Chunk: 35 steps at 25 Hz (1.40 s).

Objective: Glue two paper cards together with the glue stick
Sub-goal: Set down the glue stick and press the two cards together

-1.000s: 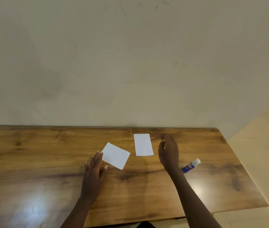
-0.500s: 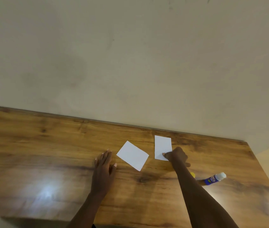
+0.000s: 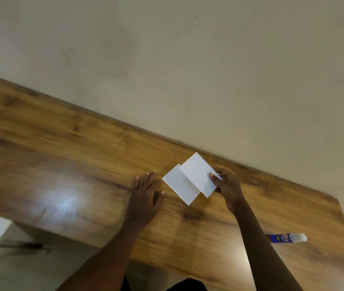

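Two white rectangular paper cards sit near the middle of the frame, at about 3 o'clock from the picture's centre, close to the far edge of the brown wood-grain table (image 3: 61, 164). The upper white card (image 3: 197, 173) is lifted at a tilt and overlaps the right part of the lower white card (image 3: 180, 186), which lies flat on the table with one corner pointing toward the near edge.

The right hand (image 3: 228, 186) holds the upper card at its 3 o'clock corner, the thumb on top and the fingers (image 3: 214, 177) closed on the paper from beneath. The left hand (image 3: 146, 193) rests palm down on the table at 9 o'clock from the lower card, just beside its left corner; its fingers lie spread and flat on the wood, gripping nothing. I cannot tell whether a fingertip touches the card's edge.

A blue glue stick with a white cap (image 3: 286, 237) lies on its side at 5 o'clock from the cards, well apart from them, on the far side of the right forearm, the cap pointing to 3 o'clock.

A beige wall (image 3: 188, 70) rises behind the table. A bright patch of reflected light shows on the wood at 9 o'clock from the left hand.
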Motion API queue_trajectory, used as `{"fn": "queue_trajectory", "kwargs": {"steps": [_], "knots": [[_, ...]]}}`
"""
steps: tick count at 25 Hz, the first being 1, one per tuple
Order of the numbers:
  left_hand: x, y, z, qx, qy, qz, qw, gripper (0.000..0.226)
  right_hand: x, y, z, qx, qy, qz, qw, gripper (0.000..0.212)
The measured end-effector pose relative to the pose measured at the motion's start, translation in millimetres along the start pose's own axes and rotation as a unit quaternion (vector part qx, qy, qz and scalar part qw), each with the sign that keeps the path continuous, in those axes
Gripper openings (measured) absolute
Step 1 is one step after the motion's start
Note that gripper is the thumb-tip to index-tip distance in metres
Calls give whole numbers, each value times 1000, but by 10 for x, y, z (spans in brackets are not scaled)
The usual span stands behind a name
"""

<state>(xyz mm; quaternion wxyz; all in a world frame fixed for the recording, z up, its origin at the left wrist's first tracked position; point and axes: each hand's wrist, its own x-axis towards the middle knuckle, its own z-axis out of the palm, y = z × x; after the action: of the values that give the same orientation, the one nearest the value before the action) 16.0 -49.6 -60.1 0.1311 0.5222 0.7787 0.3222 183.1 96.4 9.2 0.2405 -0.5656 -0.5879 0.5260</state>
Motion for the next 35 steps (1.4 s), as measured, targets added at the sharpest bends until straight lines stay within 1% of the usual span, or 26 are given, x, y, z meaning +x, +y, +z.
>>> {"fn": "queue_trajectory", "kwargs": {"steps": [2,4,12,19,24,27,32,35], "knots": [[-1,1,5,1,-6,2,1000,48,-1,28,159,-35,-26,4,999,21],[4,-5,10,4,-9,2,1000,50,16,70,283,-64,-28,7,998,25],[11,-20,41,33,-14,6,999,46,100,202,431,-113,-1,19,993,27],[11,-27,59,52,-17,9,998,47,50,237,461,-136,12,-6,991,27],[8,-34,65,54,-17,9,998,49,16,245,528,-196,51,-54,978,27],[3,-29,63,51,-15,9,999,50,-16,258,591,-237,73,-86,965,23],[-1,0,38,40,-14,3,999,52,-77,261,697,-258,122,-77,955,25],[5,5,30,43,-20,4,999,56,-85,268,706,-305,170,-73,934,33]]}}
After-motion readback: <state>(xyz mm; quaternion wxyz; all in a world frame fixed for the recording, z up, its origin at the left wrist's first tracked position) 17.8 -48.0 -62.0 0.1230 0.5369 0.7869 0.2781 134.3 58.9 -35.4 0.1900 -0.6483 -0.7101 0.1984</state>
